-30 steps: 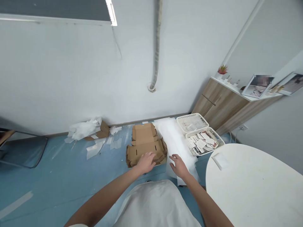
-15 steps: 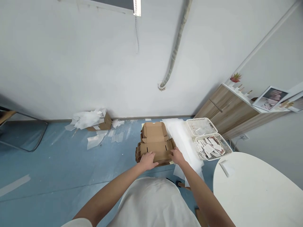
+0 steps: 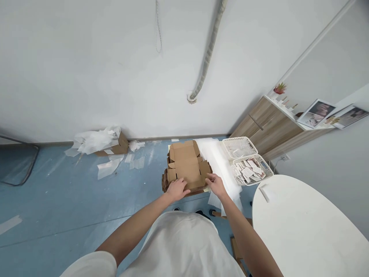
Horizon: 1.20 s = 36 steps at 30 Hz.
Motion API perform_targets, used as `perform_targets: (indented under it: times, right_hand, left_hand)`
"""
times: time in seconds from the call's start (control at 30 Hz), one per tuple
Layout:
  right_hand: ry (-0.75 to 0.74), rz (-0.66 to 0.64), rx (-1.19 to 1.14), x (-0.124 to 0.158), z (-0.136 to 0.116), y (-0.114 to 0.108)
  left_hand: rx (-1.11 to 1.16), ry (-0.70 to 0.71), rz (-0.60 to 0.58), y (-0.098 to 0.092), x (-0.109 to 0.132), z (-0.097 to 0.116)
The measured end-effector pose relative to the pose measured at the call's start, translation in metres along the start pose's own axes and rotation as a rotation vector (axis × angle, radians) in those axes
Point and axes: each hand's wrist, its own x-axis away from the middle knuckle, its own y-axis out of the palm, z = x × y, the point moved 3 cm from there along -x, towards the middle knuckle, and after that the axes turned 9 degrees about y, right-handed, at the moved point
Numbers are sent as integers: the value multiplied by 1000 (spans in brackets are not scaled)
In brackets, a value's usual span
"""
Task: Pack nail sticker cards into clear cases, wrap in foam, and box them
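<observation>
An unfolded brown cardboard box with slots and side flaps lies on a stack of similar folded cardboard. My left hand is closed over its near left part, with the thumb reaching right along the near edge. At the near right corner, the bent fingers of my right hand hold the cardboard by its right side flap. Both sets of fingertips are partly hidden, so how far they reach around the edges does not show.
White foam sheets lie right of the stack. Beyond them are a white basket of cards, another white basket and a round white table. A carton with crumpled wrapping stands by the wall. A wooden cabinet is at right.
The box's side flaps now stick out more at left and right. My right hand has drawn slightly away from the panel's middle. The whole view has shifted a little.
</observation>
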Motion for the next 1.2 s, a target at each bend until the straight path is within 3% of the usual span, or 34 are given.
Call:
perform_targets:
  times: [0.3, 0.53, 0.67, 0.83, 0.93, 1.0, 1.1, 1.2]
  right_hand:
    - [150, -20, -402, 4, 2, -10]
    - [183, -33, -440, 4, 6, -13]
    - [136, -16, -293, 2, 9, -12]
    - [-136, 255, 314, 18, -1, -1]
    - [-352, 51, 578, 33, -3, 27]
    - [-412, -90, 671, 40, 3, 43]
    - [-352, -173, 706, 43, 19, 55]
    - [-258, -230, 596, 39, 30, 54]
  left_hand:
    - [147, 89, 86, 7, -3, -10]
    - [214, 84, 113, 7, -7, -16]
    - [84, 35, 73, 3, -11, -15]
    - [-102, -39, 40, 0, -16, -9]
    - [-129, -36, 45, -2, -16, -4]
    - [-144, -41, 48, -5, -15, -2]
    - [-172, -43, 81, -10, -11, 1]
    - [-196, -34, 183, -17, -5, 6]
